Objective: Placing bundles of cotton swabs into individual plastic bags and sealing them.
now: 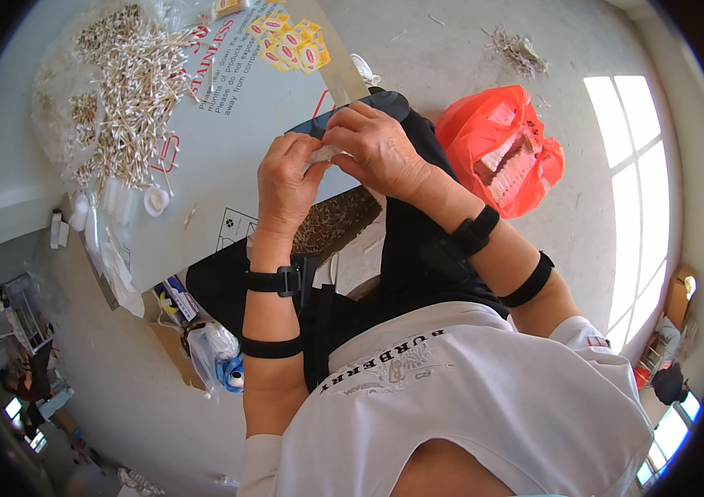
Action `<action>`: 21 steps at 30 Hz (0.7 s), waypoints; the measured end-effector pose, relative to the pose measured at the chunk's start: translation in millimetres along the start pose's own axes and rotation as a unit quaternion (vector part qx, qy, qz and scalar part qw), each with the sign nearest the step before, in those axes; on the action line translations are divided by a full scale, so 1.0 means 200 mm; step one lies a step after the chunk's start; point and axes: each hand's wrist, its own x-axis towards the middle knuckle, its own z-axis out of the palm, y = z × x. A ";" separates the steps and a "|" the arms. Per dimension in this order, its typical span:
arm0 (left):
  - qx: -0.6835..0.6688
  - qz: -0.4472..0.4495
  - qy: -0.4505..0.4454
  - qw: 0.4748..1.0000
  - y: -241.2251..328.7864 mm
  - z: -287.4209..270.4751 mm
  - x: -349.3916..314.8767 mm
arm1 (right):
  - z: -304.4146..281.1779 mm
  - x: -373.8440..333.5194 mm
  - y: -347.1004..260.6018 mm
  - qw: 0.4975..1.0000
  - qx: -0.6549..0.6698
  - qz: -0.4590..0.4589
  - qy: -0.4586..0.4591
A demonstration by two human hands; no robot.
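Note:
My left hand (287,178) and my right hand (378,147) meet above the near right edge of the table. Between their closed fingertips is a small whitish packet (326,154), mostly covered by the fingers; its contents are hidden. Below the hands, a brown box (331,225) holds many loose cotton swabs. To the left on the table lies a large heap of cotton swabs (132,91), partly inside a clear plastic bag. Several yellow and white cards (292,43) are spread at the far side of the table.
A red plastic bag (470,116) with pink-white packs stands on the floor at right. Scattered swabs (518,53) lie beyond it. A roll of white tape (156,200) rests near the table's left edge. Below that edge is a cardboard box (176,356) beside plastic wrap.

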 end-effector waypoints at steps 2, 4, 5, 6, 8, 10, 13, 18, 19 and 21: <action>0.003 0.013 0.006 1.000 -0.01 0.00 0.00 | 0.01 0.00 0.01 1.000 -0.012 -0.026 -0.003; 0.002 0.013 0.016 1.000 -0.01 0.02 -0.01 | 0.00 0.00 0.02 1.000 -0.002 -0.025 -0.012; 0.000 0.014 0.025 1.000 -0.02 0.03 -0.02 | 0.00 -0.01 0.02 0.999 0.007 -0.023 -0.020; 0.000 0.014 0.025 1.000 -0.02 0.03 -0.02 | 0.00 0.00 0.03 0.999 0.007 -0.023 -0.021; -0.024 -0.020 0.034 0.999 -0.01 0.03 -0.02 | 0.01 -0.01 0.05 0.996 0.084 0.006 -0.008; -0.059 -0.042 0.025 0.997 -0.01 0.02 0.00 | 0.02 -0.02 0.05 0.993 0.113 0.035 -0.004; -0.148 -0.131 0.032 0.980 -0.03 0.00 -0.01 | 0.02 -0.02 0.04 0.976 0.179 0.126 -0.010; -0.202 -0.236 0.023 0.950 0.00 0.00 0.04 | 0.02 0.01 0.00 0.937 0.245 0.247 -0.005; -0.197 -0.260 0.009 0.945 0.01 0.01 0.05 | 0.02 0.02 -0.01 0.928 0.243 0.280 -0.024; -0.192 -0.284 -0.003 0.939 0.01 0.01 0.07 | 0.02 0.04 -0.02 0.918 0.241 0.312 -0.043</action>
